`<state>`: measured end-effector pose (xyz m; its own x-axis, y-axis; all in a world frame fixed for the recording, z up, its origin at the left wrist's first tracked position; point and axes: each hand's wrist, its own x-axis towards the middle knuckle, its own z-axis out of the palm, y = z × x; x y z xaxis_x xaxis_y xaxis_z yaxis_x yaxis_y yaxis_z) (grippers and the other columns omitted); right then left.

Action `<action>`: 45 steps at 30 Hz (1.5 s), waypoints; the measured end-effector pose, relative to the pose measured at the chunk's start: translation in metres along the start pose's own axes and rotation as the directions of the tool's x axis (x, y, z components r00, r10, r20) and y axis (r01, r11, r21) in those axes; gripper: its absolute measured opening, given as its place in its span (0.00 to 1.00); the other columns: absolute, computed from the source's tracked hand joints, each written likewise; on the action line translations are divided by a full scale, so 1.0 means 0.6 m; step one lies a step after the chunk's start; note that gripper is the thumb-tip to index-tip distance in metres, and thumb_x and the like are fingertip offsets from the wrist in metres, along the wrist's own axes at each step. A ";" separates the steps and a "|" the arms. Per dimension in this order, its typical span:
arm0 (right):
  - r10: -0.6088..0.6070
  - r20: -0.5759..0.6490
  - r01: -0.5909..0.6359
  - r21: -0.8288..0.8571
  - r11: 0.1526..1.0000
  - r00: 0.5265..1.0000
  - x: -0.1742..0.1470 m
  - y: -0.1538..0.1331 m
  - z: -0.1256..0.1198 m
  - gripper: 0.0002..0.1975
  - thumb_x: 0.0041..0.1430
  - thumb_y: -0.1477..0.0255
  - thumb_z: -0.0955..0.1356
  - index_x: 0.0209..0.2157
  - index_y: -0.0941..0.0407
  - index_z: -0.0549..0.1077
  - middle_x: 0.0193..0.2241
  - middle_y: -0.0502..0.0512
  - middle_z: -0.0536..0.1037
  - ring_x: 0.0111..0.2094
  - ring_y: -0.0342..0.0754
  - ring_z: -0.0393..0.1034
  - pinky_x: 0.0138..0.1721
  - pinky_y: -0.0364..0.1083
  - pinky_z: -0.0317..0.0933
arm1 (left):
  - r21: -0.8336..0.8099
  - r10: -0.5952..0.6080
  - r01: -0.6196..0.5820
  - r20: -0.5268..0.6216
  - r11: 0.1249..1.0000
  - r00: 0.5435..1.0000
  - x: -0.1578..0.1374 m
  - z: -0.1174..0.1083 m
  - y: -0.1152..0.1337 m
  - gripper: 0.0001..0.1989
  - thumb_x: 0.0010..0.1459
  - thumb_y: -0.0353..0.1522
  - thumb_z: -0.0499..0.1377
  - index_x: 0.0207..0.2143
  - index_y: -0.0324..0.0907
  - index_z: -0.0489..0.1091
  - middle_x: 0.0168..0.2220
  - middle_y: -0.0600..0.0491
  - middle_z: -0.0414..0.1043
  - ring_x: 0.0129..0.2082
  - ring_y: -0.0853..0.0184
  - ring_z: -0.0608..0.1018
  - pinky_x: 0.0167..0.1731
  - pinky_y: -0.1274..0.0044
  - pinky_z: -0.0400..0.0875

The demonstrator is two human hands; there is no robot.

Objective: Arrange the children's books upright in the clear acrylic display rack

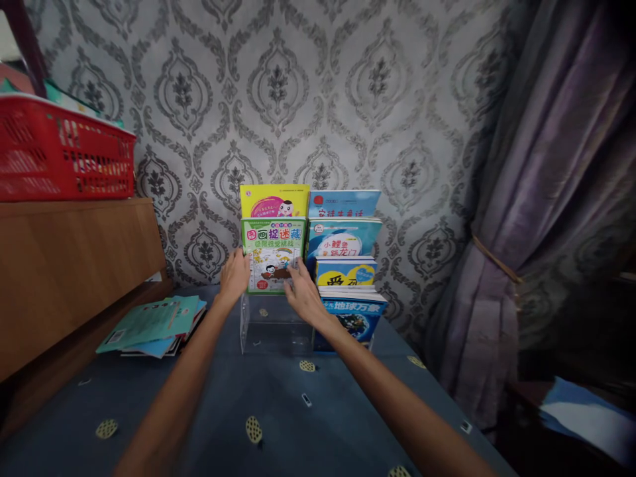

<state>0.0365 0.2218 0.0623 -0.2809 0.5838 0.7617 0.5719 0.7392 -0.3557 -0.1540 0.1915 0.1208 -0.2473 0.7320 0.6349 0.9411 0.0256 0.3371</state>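
Note:
A green children's picture book (274,255) with a cartoon cover stands upright in a clear acrylic book rack (278,328), in front of a yellow book (273,199). At the green book's left edge is my left hand (235,273), its fingers bent around the side. My right hand (304,293) reaches to the lower right of the same cover, with fingers apart and the fingertips against it. In the rack's right column, stepped one before another, are a light blue book (344,203), a teal book (342,237), a blue-and-yellow book (345,273) and a dark blue book (355,324).
Left of the rack lies a loose pile of books (154,324) on the dark blue tablecloth (209,424). A red plastic basket (64,149) sits on a wooden cabinet (79,271). Patterned wallpaper rises behind; a purple-grey curtain (497,265) hangs at the right.

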 end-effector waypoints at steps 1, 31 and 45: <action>0.003 0.003 -0.003 -0.001 1.000 1.000 -0.001 0.000 0.000 0.25 0.62 0.73 0.62 0.60 0.64 0.68 0.68 0.72 0.56 0.68 0.65 0.52 0.66 0.64 0.53 | -0.002 0.001 -0.001 -0.001 1.000 1.000 0.000 -0.001 0.000 0.13 0.70 0.34 0.45 0.46 0.40 0.67 0.47 0.39 0.75 0.47 0.53 0.78 0.43 0.68 0.70; -0.044 -0.009 0.045 0.068 0.997 0.999 -0.032 -0.008 -0.015 0.25 0.64 0.71 0.64 0.62 0.59 0.67 0.69 0.66 0.54 0.70 0.61 0.47 0.67 0.60 0.52 | -0.185 0.080 -0.086 -0.039 0.979 0.996 -0.007 0.011 -0.037 0.15 0.67 0.34 0.45 0.34 0.41 0.69 0.39 0.42 0.75 0.48 0.53 0.76 0.50 0.64 0.69; -0.044 0.004 0.043 0.102 0.994 0.999 -0.063 -0.023 -0.024 0.23 0.66 0.70 0.63 0.60 0.58 0.68 0.68 0.67 0.58 0.69 0.60 0.52 0.66 0.61 0.54 | -0.630 0.219 -0.318 -0.232 0.709 0.948 -0.139 -0.138 0.059 0.10 0.65 0.32 0.51 0.44 0.43 0.71 0.41 0.48 0.71 0.41 0.63 0.76 0.38 0.72 0.74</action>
<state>0.0503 0.1844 0.0462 -0.3085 0.5523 0.7745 0.4780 0.7939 -0.3758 -0.1191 0.0751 0.1376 -0.0815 0.5412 0.8369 0.6004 -0.6436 0.4747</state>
